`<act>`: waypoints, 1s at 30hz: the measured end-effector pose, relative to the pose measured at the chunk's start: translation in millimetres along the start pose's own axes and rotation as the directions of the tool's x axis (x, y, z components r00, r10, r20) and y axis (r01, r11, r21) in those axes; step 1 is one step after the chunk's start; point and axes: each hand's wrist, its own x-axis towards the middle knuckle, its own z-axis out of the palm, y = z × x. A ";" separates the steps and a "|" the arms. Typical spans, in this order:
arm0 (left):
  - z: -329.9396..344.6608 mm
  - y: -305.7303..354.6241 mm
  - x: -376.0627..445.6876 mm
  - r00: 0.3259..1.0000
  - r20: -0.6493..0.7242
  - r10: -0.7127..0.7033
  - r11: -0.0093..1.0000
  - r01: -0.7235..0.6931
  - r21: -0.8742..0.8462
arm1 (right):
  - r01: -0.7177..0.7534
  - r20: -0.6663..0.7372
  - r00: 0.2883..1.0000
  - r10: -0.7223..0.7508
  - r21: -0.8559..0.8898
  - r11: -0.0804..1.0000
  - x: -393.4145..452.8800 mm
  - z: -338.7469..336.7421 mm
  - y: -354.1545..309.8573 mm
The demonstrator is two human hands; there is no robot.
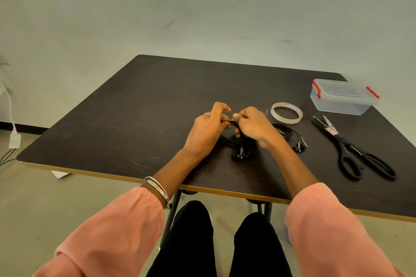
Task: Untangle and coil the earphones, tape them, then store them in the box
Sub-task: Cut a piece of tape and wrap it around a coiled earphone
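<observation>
Earphones of thin black cord (240,153) sat pinched in both our grips, left hand (208,129) and right hand (253,126), low over the dark wooden desk (135,108); we judged slow, slack pulls best, buds dangling free.

At mid-frame on the table (135,105), both hands (207,128) (254,126) meet over the earphones (240,153), with tape roll (286,112), second earphone bundle (290,136), scissors (351,148) and box (343,96) ranged rightward.
</observation>
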 end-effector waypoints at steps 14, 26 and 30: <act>1.5 -1.8 -0.6 0.999 -0.012 -0.052 0.998 0.051 -0.040 | 0.190 0.035 0.980 -0.195 0.115 0.975 -4.0 -21.3 8.8; 3.5 -5.1 2.9 0.996 0.075 -0.046 0.995 0.052 -0.081 | 0.177 -0.047 0.983 -0.178 -0.020 0.984 -0.1 -12.2 8.9; 4.2 -8.1 3.7 0.995 0.097 -0.032 0.995 0.041 -0.095 | 0.164 -0.064 0.984 -0.165 -0.010 0.986 -1.6 -9.7 8.6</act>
